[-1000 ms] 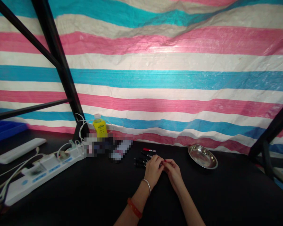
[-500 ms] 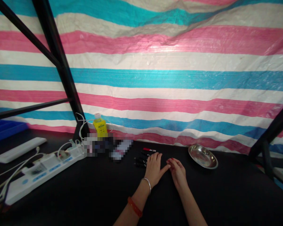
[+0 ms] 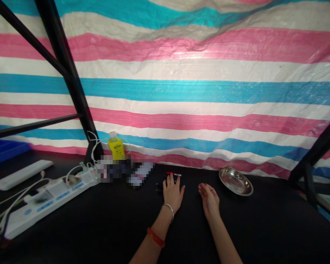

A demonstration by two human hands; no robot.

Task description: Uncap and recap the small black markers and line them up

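My left hand (image 3: 172, 192) lies palm down with its fingers spread, over a small group of slim items on the black table. Beyond its fingertips shows a slim red piece with a silvery end (image 3: 177, 174). Dark slim pieces (image 3: 159, 188) stick out to the left of the hand, partly covered by it; their kind is unclear. My right hand (image 3: 209, 200) is apart from it on the right, with fingers curled and thumb against them. Whatever it may hold is hidden. To its right sits a shallow round metal dish (image 3: 235, 182).
A white power strip (image 3: 52, 203) with plugs and cables runs along the left. Behind it stand a yellow bottle (image 3: 116, 148) and blurred-out items (image 3: 140, 175). A blue tray (image 3: 8, 151) is far left. Black metal posts (image 3: 68, 80) and a striped sheet (image 3: 198, 91) border the table.
My left hand has moved left, away from my right hand, and now covers more of the slim items. The two hands were touching or nearly so; my right hand has shifted slightly right.
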